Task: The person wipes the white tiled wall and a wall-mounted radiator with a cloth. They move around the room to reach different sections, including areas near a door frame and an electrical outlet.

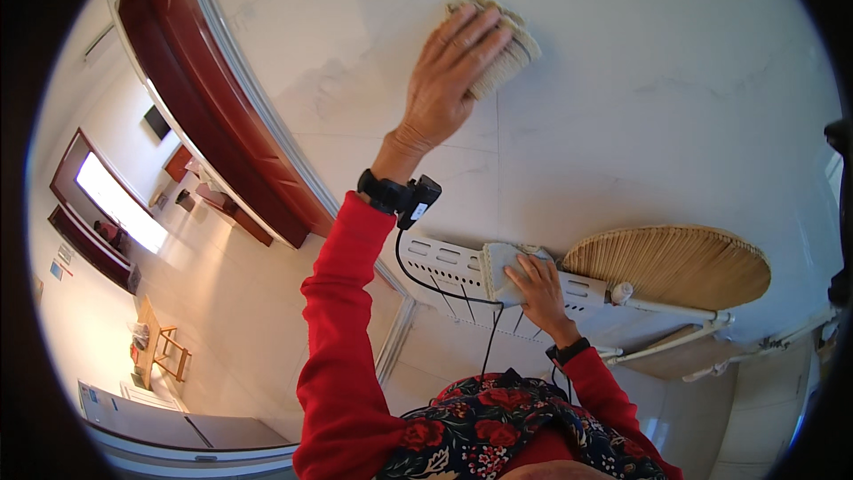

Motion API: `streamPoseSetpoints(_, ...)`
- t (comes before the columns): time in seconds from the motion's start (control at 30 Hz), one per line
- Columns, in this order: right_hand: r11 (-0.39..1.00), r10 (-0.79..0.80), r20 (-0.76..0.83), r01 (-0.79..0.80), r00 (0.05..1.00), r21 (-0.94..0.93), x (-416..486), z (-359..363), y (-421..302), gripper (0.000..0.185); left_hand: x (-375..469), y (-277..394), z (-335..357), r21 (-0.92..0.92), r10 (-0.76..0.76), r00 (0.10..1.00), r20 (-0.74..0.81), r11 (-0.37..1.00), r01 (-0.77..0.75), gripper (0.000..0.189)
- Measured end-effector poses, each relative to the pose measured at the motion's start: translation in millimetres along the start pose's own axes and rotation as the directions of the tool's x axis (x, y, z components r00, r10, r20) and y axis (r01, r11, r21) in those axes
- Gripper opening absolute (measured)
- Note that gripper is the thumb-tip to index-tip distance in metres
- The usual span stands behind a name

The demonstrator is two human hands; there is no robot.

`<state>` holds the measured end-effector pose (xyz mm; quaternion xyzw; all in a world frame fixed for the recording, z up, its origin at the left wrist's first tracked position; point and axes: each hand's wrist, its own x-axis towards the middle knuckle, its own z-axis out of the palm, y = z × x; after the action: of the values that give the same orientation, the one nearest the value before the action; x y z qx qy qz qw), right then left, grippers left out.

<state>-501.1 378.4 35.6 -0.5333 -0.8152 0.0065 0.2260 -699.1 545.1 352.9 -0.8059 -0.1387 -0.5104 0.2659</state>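
My left hand (pixel 443 73) presses a folded beige towel (pixel 503 70) flat against the pale, marble-patterned tiled wall (pixel 600 113). Its fingers lie across the towel, which sticks out past them on the right. Lower down, my right hand (pixel 541 290) holds a folded light grey cloth (pixel 501 273) with a cream edge against the top of a white slotted metal panel, perhaps a radiator (pixel 443 257). The palm and the underside of this cloth are hidden.
A round woven slatted lid (pixel 673 263) leans on the wall right of my right hand, beside a white tubular frame (pixel 673 310). A dark red door (pixel 226 93) stands at the left. Beyond it are a wooden folding table (pixel 152 333) and a dark bin (pixel 185 200). A black cable (pixel 446 292) hangs from my left wrist.
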Motion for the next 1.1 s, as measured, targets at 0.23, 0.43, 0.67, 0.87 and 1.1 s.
streamPoseSetpoints(0.23, 1.000, 0.021, 0.028, -0.021, 0.999, -0.005, 2.6, -4.9, -4.3, 0.081, 44.0, 7.1, -7.8, -0.004, 0.078, 0.926, -0.369, 0.996, -0.085, 0.044)
streamPoseSetpoints(0.43, 0.999, 0.008, -0.023, -0.008, 1.000, 0.031, 1.3, -3.3, -2.9, 0.081, 12.6, 44.7, 27.7, -0.049, -0.041, 0.988, -0.146, 0.998, 0.034, 0.069)
streamPoseSetpoints(0.67, 1.000, 0.003, -0.040, -0.003, 0.999, 0.006, 4.4, -2.3, -2.4, 0.078, -49.3, 55.2, 51.8, -0.083, 0.049, 0.998, 0.037, 0.996, -0.045, 0.057)
streamPoseSetpoints(0.87, 1.000, 0.014, -0.021, -0.014, 1.000, -0.004, 4.5, -2.1, -2.5, 0.076, -106.3, 85.0, 64.1, -0.129, 0.098, 0.957, 0.272, 0.990, -0.064, 0.051)
streamPoseSetpoints(1.1, 0.999, 0.023, -0.010, -0.023, 1.000, -0.033, 5.1, -1.5, -4.4, 0.077, -167.2, 100.9, 80.3, -0.257, 0.224, 0.857, 0.465, 0.960, -0.111, 0.044)
